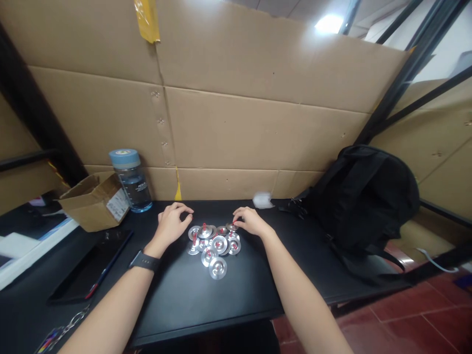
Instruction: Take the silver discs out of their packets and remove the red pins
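Observation:
A loose pile of silvery finger cymbals [219,244] with red loops lies on the black table [177,305], some overlapping and one nearest the front edge. At the pile's far right, my right hand [250,220] pinches the red loop of a finger cymbal [231,227]; its fingertips partly cover that piece. My left hand [172,223], with a dark watch on the wrist, is held left of the pile. Its thumb and index finger are apart and nothing shows between them.
On the left are an open cardboard box [94,201], a blue-lidded water bottle [132,184] and a dark tablet [92,265]. A black backpack [365,206] stands on the right. Crumpled white material [262,200] lies by the cardboard wall [236,132] behind.

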`<state>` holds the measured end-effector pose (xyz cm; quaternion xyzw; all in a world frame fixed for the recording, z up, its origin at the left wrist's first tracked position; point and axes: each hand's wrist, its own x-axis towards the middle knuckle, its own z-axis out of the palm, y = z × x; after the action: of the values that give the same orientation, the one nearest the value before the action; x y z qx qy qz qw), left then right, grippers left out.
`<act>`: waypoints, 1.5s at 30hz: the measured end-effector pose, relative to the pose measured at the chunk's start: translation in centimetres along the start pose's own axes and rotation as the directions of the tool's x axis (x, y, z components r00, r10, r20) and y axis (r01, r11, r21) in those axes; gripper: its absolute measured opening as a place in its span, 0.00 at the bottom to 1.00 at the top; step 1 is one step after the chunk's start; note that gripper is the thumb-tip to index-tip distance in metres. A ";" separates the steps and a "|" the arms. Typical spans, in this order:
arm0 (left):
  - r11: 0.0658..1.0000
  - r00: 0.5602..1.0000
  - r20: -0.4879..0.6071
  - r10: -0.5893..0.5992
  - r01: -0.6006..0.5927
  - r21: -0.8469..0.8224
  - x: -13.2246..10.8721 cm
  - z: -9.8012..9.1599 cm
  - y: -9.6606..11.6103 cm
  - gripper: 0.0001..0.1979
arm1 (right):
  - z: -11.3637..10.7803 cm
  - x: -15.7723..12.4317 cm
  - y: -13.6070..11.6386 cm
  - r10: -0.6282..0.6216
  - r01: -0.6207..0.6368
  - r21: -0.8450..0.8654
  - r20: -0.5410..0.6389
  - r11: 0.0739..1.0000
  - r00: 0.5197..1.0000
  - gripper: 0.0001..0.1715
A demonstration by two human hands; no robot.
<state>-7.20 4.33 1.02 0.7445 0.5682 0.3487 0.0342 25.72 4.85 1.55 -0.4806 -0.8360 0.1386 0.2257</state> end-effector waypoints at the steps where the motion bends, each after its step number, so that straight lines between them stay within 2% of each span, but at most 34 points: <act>1: 1.000 1.000 -0.001 0.015 -0.015 -0.016 0.0 0.0 0.3 0.10 | 0.2 0.1 0.0 0.000 0.000 0.013 -0.021 1.000 1.000 0.05; 3: 0.996 0.998 0.002 0.068 -0.067 -0.056 -0.2 0.0 1.1 0.10 | 0.5 0.3 -0.2 0.012 0.000 0.114 -0.107 0.993 0.994 0.04; 5: 0.984 0.989 0.017 0.146 -0.143 -0.107 -0.5 0.1 2.2 0.10 | 0.9 0.6 -1.0 0.069 -0.003 0.322 -0.192 0.947 0.979 0.03; 8: 0.953 0.969 0.009 0.247 -0.241 -0.181 -1.1 0.3 4.3 0.09 | 1.8 1.0 -3.1 0.170 0.008 0.680 -0.193 0.733 0.966 0.11; 10: 0.936 0.962 -0.040 0.271 -0.273 -0.222 -1.5 0.5 5.6 0.10 | 2.4 1.1 -4.9 0.174 0.022 0.811 -0.152 0.585 0.973 0.15; 13: 0.928 0.956 -0.127 0.263 -0.287 -0.238 -2.0 0.7 6.8 0.08 | 2.9 0.8 -7.0 0.162 0.028 0.877 -0.120 0.480 0.979 0.16; 18: 0.934 0.948 -0.224 0.225 -0.276 -0.228 -2.1 0.5 7.1 0.05 | 2.7 0.2 -8.3 0.138 0.007 0.907 -0.072 0.421 0.988 0.16; 25: 0.931 0.942 -0.187 0.278 -0.312 -0.189 -2.2 0.5 6.9 0.05 | 3.0 0.1 -8.8 0.107 0.008 0.928 -0.051 0.371 0.993 0.21; 27: 0.941 0.948 -0.172 0.269 -0.296 -0.162 -2.0 0.4 6.7 0.06 | 3.2 0.4 -8.6 0.125 0.022 0.917 -0.078 0.398 0.989 0.22; 29: 0.957 0.958 -0.163 0.234 -0.257 -0.133 -1.6 0.2 6.1 0.06 | 2.9 0.7 -7.8 0.161 0.050 0.876 -0.144 0.479 0.976 0.21; 32: 0.978 0.978 -0.140 0.157 -0.173 -0.116 -0.8 -0.4 4.3 0.08 | 1.4 0.9 -5.4 0.209 0.061 0.696 -0.296 0.716 0.932 0.19; 34: 0.990 0.991 -0.110 0.073 -0.085 -0.114 -0.2 -0.8 2.5 0.09 | -0.1 0.6 -3.0 0.203 -0.002 0.465 -0.382 0.885 0.901 0.19; 35: 0.994 0.996 -0.086 0.023 -0.032 -0.103 0.0 -0.9 1.6 0.09 | -0.7 0.4 -1.8 0.186 -0.054 0.342 -0.366 0.938 0.912 0.19; 38: 0.993 0.994 0.013 -0.107 0.108 -0.045 0.4 -0.9 -0.8 0.09 | -1.8 -0.5 1.3 0.201 -0.184 0.097 -0.212 0.978 0.956 0.14; 41: 0.987 0.983 0.098 -0.158 0.156 0.027 0.3 -0.6 -2.1 0.10 | -1.7 -0.9 3.0 0.220 -0.215 0.045 -0.154 0.975 0.963 0.14; 45: 0.985 0.977 0.156 -0.145 0.128 0.119 0.1 -0.2 -2.2 0.11 | -1.1 -0.9 3.7 0.215 -0.213 0.028 -0.122 0.977 0.969 0.11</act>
<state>-9.11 5.18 0.20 0.7306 0.6314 0.2520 0.0643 29.41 5.91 0.61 -0.5738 -0.7626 0.1382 0.2647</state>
